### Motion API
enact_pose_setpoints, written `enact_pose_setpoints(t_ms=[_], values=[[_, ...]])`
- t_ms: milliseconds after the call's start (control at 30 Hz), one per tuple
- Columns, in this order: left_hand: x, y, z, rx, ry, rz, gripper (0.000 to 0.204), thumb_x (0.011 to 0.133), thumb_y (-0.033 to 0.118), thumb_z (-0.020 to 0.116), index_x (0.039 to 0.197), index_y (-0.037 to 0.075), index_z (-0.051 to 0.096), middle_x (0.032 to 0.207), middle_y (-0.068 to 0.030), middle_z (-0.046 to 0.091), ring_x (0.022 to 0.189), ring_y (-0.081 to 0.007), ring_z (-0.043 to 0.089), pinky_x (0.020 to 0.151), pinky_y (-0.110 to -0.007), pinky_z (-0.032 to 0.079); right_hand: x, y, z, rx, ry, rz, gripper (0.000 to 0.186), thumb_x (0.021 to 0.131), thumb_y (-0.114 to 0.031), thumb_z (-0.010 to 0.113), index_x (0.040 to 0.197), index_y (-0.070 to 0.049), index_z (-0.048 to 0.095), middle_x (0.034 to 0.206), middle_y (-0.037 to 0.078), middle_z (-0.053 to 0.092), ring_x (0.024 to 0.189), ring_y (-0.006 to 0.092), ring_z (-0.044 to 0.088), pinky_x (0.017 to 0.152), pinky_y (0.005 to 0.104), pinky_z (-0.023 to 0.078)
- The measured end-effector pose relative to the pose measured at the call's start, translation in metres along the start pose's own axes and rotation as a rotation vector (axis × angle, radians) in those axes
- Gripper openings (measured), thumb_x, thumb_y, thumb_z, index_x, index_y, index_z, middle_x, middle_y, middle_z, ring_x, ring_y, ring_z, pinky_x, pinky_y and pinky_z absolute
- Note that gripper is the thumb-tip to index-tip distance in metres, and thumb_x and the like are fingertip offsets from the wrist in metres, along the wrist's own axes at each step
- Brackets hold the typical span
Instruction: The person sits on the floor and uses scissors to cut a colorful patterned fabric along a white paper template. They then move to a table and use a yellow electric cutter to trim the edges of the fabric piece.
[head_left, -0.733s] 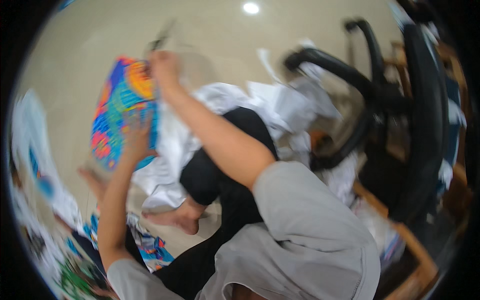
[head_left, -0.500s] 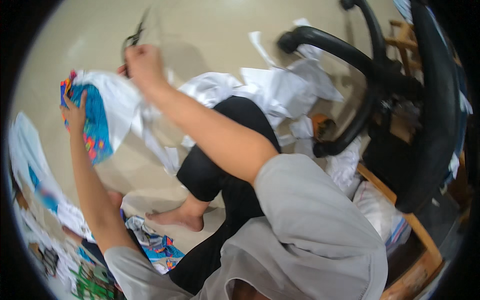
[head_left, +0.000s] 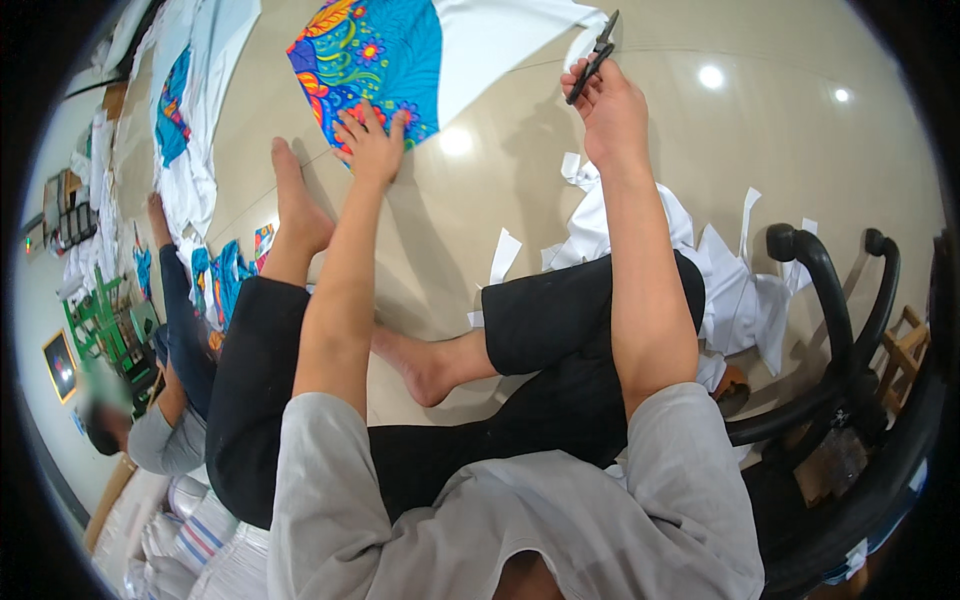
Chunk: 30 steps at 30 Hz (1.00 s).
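Observation:
My left hand (head_left: pixel 374 150) rests with spread fingers on the near edge of a printed cloth (head_left: pixel 405 70), patterned in bright flowers and leaves on blue. A white cloth part (head_left: pixel 490 45) adjoins the blue on its right and tapers toward my right hand (head_left: pixel 615 115). That hand is closed round the handles of black scissors (head_left: pixel 592 72), whose blades point away from me. The scissors are by the narrow end of the white part; whether the blades touch it I cannot tell.
White cloth scraps (head_left: pixel 740 300) lie on the floor by my right knee, beside a black wheeled chair base (head_left: pixel 825 290). At left, another person (head_left: pixel 170 440) sits near a long white and blue cloth (head_left: pixel 200 120). Stuffed white sacks (head_left: pixel 205 530) stand lower left.
The view has swung left, bringing the seated person into sight. The printed cloth now shows more widely spread out. My right hand still has the scissors; my left stays on the cloth.

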<state>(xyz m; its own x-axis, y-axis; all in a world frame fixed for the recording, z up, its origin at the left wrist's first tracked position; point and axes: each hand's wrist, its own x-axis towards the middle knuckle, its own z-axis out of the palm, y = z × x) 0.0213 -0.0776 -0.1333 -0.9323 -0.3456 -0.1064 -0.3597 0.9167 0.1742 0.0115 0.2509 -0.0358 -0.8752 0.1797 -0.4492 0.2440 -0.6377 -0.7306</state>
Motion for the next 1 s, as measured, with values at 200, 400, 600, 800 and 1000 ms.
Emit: enact_pose_setpoints(t_ms=[200,400,600,800,1000], values=[[-0.058,-0.014,-0.005,-0.034,-0.091,-0.010,0.099,0.088,0.077,0.041,0.159,0.013,0.014,0.162,-0.0312,0.000,0.148,-0.0524,-0.005,0.110,-0.075,0.000,-0.003,0.028,0.009,-0.071,-0.066,0.117,0.023,0.090,-0.022,0.065,0.093,0.000,0.058,0.079,0.007,0.059,0.069,0.0195,0.061,0.066,0.0325,0.051],[-0.089,-0.039,-0.018,-0.033,-0.219,-0.038,0.104,0.086,0.079,0.044,0.160,0.014,0.010,0.162,-0.0298,-0.003,0.149,-0.0496,-0.007,0.111,-0.074,0.004,-0.012,0.080,-0.010,-0.146,-0.084,0.229,0.024,0.089,-0.023,0.070,0.091,-0.002,0.058,0.073,0.005,0.056,0.062,0.0190,0.059,0.057,0.0310,0.049],[-0.112,-0.082,-0.016,-0.039,-0.164,0.110,0.102,0.086,0.074,0.051,0.159,0.012,0.015,0.162,-0.0304,-0.004,0.149,-0.0504,-0.002,0.110,-0.074,0.008,-0.078,0.089,-0.027,-0.130,-0.099,0.243,0.019,0.088,-0.017,0.070,0.094,-0.003,0.058,0.075,0.006,0.058,0.066,0.0191,0.060,0.061,0.0313,0.051],[-0.151,-0.084,-0.011,0.003,-0.258,0.187,0.100,0.087,0.065,0.057,0.159,0.013,0.012,0.163,-0.0273,-0.006,0.149,-0.0501,-0.004,0.110,-0.075,0.007,-0.223,0.129,-0.028,-0.064,-0.143,0.385,0.016,0.086,-0.013,0.071,0.089,-0.007,0.056,0.068,0.001,0.054,0.059,0.0157,0.056,0.054,0.0294,0.047],[-0.174,-0.067,-0.020,-0.054,-0.172,0.254,0.087,0.084,0.052,0.067,0.154,0.015,0.031,0.161,-0.0270,0.007,0.149,-0.0488,0.004,0.109,-0.076,0.010,-0.300,0.159,-0.010,-0.390,-0.035,0.482,0.044,0.088,-0.045,0.072,0.069,-0.011,0.051,0.056,0.000,0.048,0.046,0.0154,0.052,0.043,0.0296,0.040]])
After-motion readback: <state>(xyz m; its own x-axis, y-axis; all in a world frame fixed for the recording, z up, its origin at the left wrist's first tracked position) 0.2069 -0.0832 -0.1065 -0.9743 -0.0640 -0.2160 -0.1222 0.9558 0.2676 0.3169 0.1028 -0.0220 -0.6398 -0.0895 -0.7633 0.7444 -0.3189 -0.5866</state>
